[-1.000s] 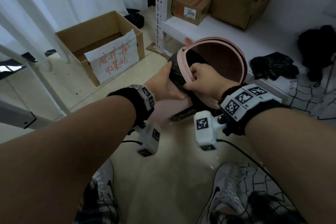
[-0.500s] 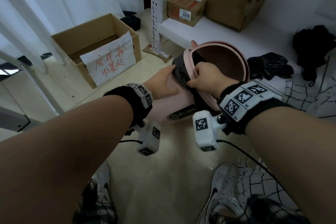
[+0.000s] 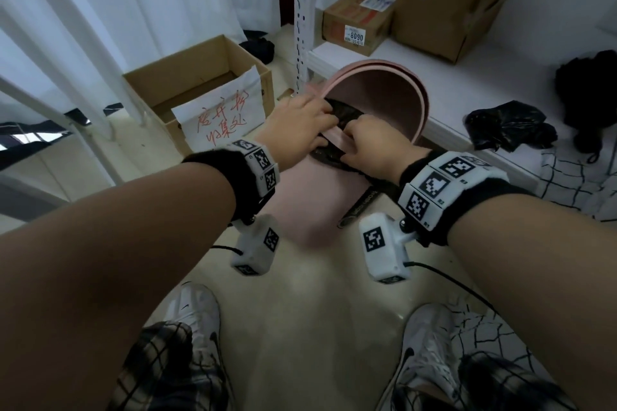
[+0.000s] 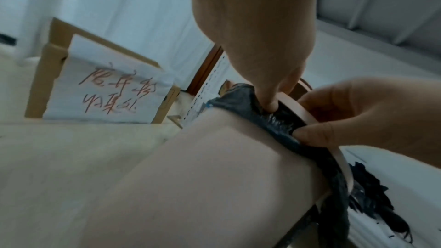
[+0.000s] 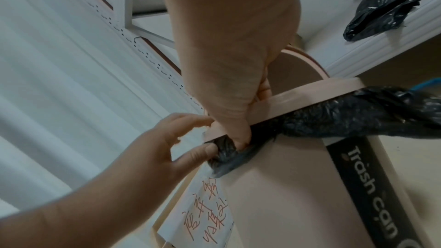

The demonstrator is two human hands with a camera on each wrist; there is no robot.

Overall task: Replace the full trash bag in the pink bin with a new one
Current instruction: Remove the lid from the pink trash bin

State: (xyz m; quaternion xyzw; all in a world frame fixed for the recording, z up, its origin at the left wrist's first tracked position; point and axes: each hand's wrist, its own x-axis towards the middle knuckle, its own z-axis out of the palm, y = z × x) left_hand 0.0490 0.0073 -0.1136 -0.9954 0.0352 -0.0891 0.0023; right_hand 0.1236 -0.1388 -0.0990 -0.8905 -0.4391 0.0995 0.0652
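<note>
Nearest, two white sneakers (image 3: 197, 317) stand on the pale floor below both forearms, each wrist wearing a black band with tagged white blocks. Just ahead of them, the right hand (image 3: 374, 147) curls over the near rim of the pink bin (image 3: 300, 197), its thumb pressing a fold of the black trash bag (image 3: 337, 143) against the outside wall while the other fingers hook over the pink retaining ring (image 5: 298, 99). Immediately to that hand's left, the left hand (image 3: 300, 123) pinches the same bag edge at the rim; from the right wrist view its thumb (image 5: 200, 152) pushes into the crumpled plastic and the remaining fingers spread loosely above the ring. The two hands nearly touch. The bin tilts toward the person, its mouth showing a bare pink inner wall beyond the knuckles, and a black label reading "Trash can" (image 5: 367, 186) runs down its side under the right wrist. The bag's gathered edge trails along under the ring to the right of the right hand. Left of the left hand sits an open cardboard box (image 3: 197, 83) with a white sheet bearing red handwriting. Beyond the right hand, on a low white shelf (image 3: 417, 50), a crumpled black bag (image 3: 507, 127) lies, with two taped cartons (image 3: 357, 17) farther back.
</note>
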